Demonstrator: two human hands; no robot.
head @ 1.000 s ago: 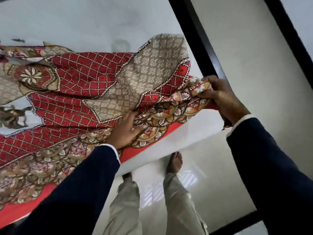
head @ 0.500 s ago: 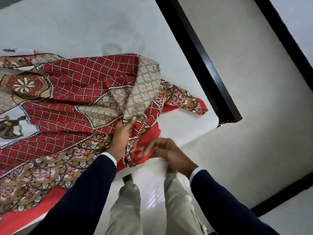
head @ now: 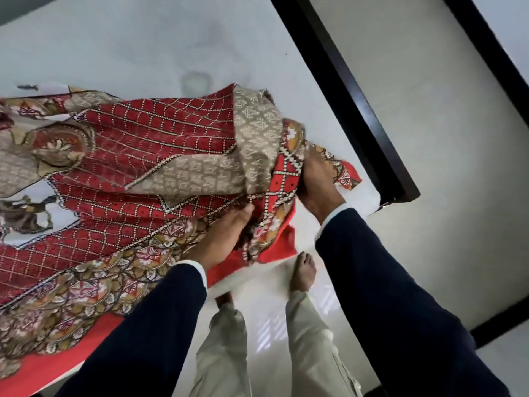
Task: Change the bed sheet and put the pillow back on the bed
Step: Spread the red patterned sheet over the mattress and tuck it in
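We count one patterned sheet (head: 148,179), one bare mattress (head: 120,50), one dark bed frame (head: 352,101), two hands gripping the sheet, two bare feet.

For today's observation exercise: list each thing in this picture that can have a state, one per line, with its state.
bed sheet: bunched, partly gathered off the mattress
mattress: bare and white beyond the sheet
left hand: gripping the sheet's gathered folds
right hand: gripping the sheet near its corner
bed frame: dark edge exposed
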